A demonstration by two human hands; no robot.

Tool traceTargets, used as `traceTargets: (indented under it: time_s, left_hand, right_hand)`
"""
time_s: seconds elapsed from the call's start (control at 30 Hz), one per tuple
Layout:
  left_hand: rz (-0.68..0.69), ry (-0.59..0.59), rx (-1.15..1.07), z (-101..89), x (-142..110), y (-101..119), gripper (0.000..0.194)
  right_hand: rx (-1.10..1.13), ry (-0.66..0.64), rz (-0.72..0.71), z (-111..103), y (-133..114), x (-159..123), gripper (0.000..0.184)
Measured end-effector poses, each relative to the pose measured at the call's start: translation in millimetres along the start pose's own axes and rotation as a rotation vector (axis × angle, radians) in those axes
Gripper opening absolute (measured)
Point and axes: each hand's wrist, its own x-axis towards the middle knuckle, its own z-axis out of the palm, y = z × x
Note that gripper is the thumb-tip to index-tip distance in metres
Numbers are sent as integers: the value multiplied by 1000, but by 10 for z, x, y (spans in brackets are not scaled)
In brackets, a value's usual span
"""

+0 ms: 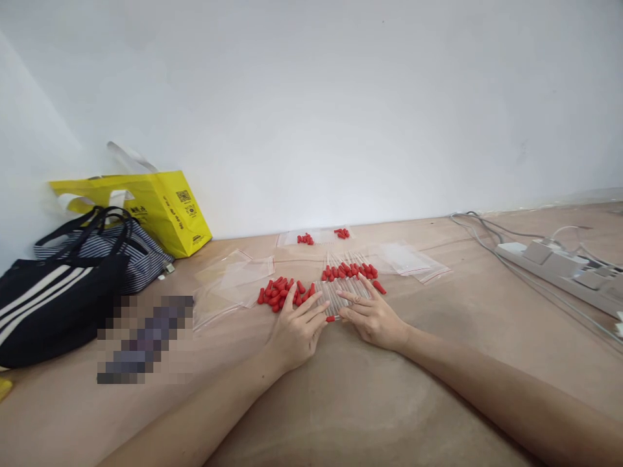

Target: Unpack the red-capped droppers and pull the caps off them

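My left hand (298, 329) and my right hand (376, 319) are close together over the table. Between their fingertips is a small red rubber bulb (331, 318) with a short bit of clear tube beside it. The left fingers pinch at the bulb's end and the right fingers at the tube's end; the thumbs are mostly hidden. Just beyond them lies a row of thin clear dropper tubes (339, 293). A heap of loose red bulbs (279, 295) sits by my left fingers. Farther back, several droppers with red bulbs (348, 270) are lined up side by side.
Clear zip bags lie left (243, 275) and right (407, 261); another bag with red-bulbed droppers (318, 239) lies near the wall. A yellow bag (180, 220) and black bag (63, 311) stand left, near a blurred-out patch (150, 337). A power strip (530, 253) with cables is right.
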Motion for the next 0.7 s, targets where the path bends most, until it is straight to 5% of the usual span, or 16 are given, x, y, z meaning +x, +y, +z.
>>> traceTargets:
  time_s: [0.7]
  left_hand:
    - [19,49,-21,-32,6,47,19]
  right_hand:
    - [42,16,-5,21,-2,-11,20]
